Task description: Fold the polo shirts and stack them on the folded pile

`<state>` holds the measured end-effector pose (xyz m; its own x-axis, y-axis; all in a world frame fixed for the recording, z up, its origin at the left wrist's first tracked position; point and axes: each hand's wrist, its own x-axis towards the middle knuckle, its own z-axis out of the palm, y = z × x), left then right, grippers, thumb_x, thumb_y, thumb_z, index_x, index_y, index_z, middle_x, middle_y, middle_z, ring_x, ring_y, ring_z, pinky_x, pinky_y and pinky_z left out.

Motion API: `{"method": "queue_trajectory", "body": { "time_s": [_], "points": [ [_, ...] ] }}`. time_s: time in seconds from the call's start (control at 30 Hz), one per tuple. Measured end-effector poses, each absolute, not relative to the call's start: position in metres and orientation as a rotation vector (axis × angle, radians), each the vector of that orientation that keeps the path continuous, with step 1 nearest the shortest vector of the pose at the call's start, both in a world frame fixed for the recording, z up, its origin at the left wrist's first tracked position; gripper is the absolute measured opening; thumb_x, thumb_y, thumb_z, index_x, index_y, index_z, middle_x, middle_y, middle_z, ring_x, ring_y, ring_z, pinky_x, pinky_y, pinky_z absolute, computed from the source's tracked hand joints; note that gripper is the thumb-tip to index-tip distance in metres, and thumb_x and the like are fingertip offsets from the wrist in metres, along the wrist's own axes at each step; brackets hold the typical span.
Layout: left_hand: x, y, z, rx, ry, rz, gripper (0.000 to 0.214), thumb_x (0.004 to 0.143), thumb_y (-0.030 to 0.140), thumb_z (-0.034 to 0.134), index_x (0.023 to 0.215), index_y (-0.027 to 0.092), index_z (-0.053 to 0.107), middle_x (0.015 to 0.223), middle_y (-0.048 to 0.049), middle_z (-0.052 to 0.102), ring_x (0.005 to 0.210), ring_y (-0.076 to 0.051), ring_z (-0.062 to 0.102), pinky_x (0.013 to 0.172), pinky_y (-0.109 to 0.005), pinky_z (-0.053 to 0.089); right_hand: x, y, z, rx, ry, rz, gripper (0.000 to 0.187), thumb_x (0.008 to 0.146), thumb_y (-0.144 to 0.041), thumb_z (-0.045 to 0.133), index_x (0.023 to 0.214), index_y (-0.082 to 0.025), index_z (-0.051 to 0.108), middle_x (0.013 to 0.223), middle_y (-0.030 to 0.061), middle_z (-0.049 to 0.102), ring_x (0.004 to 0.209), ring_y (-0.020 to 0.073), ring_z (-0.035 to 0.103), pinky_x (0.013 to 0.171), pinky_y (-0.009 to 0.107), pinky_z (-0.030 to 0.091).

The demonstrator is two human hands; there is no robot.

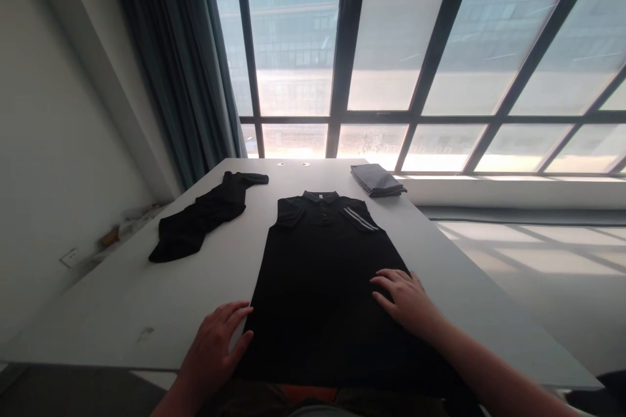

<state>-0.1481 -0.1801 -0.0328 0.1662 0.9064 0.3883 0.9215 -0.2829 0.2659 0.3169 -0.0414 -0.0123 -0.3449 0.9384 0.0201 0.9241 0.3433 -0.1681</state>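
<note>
Head view: black polo shirt [323,273] laid front up on the white worktop [117,313], in the middle of the scene and directly before me. Collar [321,197] at the far end; lower part runs to the near edge, by my body. Both sleeves lie folded inward over the chest; the right sleeve [360,219] carries two pale stripes. Body of the shirt mostly flat.

My left grip [215,335]: fingers extended, thumb held apart from them, fingertips at the shirt's left edge, low down. Whether they press on the cloth, I cannot tell.

My right grip [405,303]: palm down, fingers loosely spread — resting over the right side of the shirt, a little farther from me than the left one. My right forearm crosses the near right part of the garment.

Surroundings: a second black garment [200,218] lies bunched lengthwise on the far left of the worktop, well apart from the shirt. A grey folded item [377,180] with a striped left edge sits far right, near the shirt's right shoulder. Beyond — dark-framed windows [293,32], with a dark curtain [169,58] on the left.
</note>
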Motion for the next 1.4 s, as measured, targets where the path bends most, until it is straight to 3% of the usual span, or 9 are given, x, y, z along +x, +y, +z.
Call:
{"method": "queue_trajectory", "body": {
  "time_s": [0.07, 0.17, 0.3, 0.47, 0.6, 0.77, 1.03, 1.2, 1.4],
  "points": [
    [-0.144, -0.18, -0.03, -2.323, -1.924, -0.777, 0.036, 0.103, 0.048, 0.053, 0.125, 0.029, 0.073, 0.132, -0.0073, 0.071, 0.121, -0.029, 0.068, 0.102, -0.046, 0.059, 0.298, -0.012, -0.001, -1.621, -2.545, 0.202, 0.043, 0.099, -0.048, 0.054, 0.132, -0.028, 0.073, 0.147, 0.0107, 0.054, 0.139, 0.0361, 0.046, 0.123, 0.07, 0.021],
    [-0.14, -0.182, -0.025, -2.276, -1.986, -0.793, 0.031, 0.101, 0.044, 0.056, 0.119, 0.027, 0.074, 0.128, -0.008, 0.072, 0.12, -0.03, 0.067, 0.101, -0.048, 0.058, 0.253, 0.042, 0.011, -1.413, -2.683, 0.218, 0.047, 0.1, -0.049, 0.06, 0.139, -0.025, 0.07, 0.151, 0.0111, 0.051, 0.141, 0.0325, 0.045, 0.125, 0.05, 0.031],
    [-0.134, -0.185, -0.016, -2.333, -2.028, -0.746, 0.015, 0.093, 0.035, 0.062, 0.099, 0.024, 0.071, 0.13, -0.0087, 0.07, 0.122, -0.031, 0.065, 0.102, -0.046, 0.055, 0.161, 0.115, 0.018, -1.406, -2.735, 0.229, 0.057, 0.102, -0.049, 0.061, 0.153, -0.024, 0.059, 0.159, 0.0112, 0.043, 0.146, 0.0319, 0.039, 0.126, 0.04, 0.029],
    [-0.13, -0.188, -0.006, -2.382, -2.121, -0.666, 0.014, 0.085, 0.026, 0.067, 0.074, 0.021, 0.06, 0.136, -0.0094, 0.067, 0.126, -0.033, 0.06, 0.105, -0.048, 0.051, 0.044, 0.165, 0.016, -1.425, -2.725, 0.268, 0.059, 0.107, -0.056, 0.051, 0.158, -0.028, 0.05, 0.159, 0.0119, 0.04, 0.145, 0.0326, 0.038, 0.119, 0.042, 0.037],
    [-0.131, -0.188, -0.008, -2.426, -2.184, -0.658, 0.013, 0.08, 0.025, 0.073, 0.075, 0.02, 0.061, 0.141, -0.009, 0.064, 0.129, -0.033, 0.056, 0.109, -0.047, 0.047, -0.009, 0.179, 0.008, -1.519, -2.67, 0.305, 0.053, 0.106, -0.054, 0.051, 0.146, -0.021, 0.062, 0.152, 0.018, 0.044, 0.138, 0.0365, 0.041, 0.112, 0.051, 0.039],
    [-0.13, -0.188, -0.017, -2.434, -2.27, -0.712, 0.012, 0.075, 0.022, 0.076, 0.076, 0.021, 0.064, 0.142, -0.0085, 0.064, 0.133, -0.032, 0.054, 0.115, -0.045, 0.043, -0.026, 0.201, 0.001, -1.681, -2.56, 0.309, 0.05, 0.105, -0.04, 0.052, 0.15, -0.019, 0.056, 0.147, 0.0217, 0.045, 0.136, 0.0354, 0.043, 0.111, 0.052, 0.036],
    [-0.098, -0.205, 0.008, -2.107, -2.757, -0.28, 0.009, 0.095, 0.024, 0.053, 0.095, 0.022, 0.062, 0.097, -0.0082, 0.074, 0.091, -0.025, 0.071, 0.081, -0.035, 0.051, -0.03, 0.246, -0.006, -1.749, -2.584, 0.374, 0.05, 0.104, -0.036, 0.056, 0.152, -0.027, 0.055, 0.149, 0.0198, 0.042, 0.136, 0.0347, 0.045, 0.108, 0.046, 0.04],
    [-0.094, -0.214, 0.014, -2.046, -2.946, -0.281, 0.039, 0.085, 0.019, 0.066, 0.122, 0.024, 0.057, 0.098, -0.0044, 0.077, 0.091, -0.025, 0.074, 0.078, -0.031, 0.05, -0.045, 0.259, -0.012, -1.755, -2.586, 0.37, 0.048, 0.104, -0.027, 0.054, 0.152, -0.024, 0.057, 0.147, 0.0218, 0.043, 0.134, 0.034, 0.048, 0.105, 0.044, 0.045],
    [-0.096, -0.22, 0.008, -2.013, -2.965, -0.257, 0.01, 0.088, 0.022, 0.059, 0.096, 0.024, 0.065, 0.1, -0.0052, 0.077, 0.093, -0.024, 0.074, 0.078, -0.031, 0.049, -0.051, 0.272, -0.011, -1.81, -2.526, 0.346, 0.046, 0.106, -0.024, 0.051, 0.151, -0.024, 0.059, 0.15, 0.0233, 0.041, 0.138, 0.0355, 0.046, 0.105, 0.046, 0.047]
  ]
}}
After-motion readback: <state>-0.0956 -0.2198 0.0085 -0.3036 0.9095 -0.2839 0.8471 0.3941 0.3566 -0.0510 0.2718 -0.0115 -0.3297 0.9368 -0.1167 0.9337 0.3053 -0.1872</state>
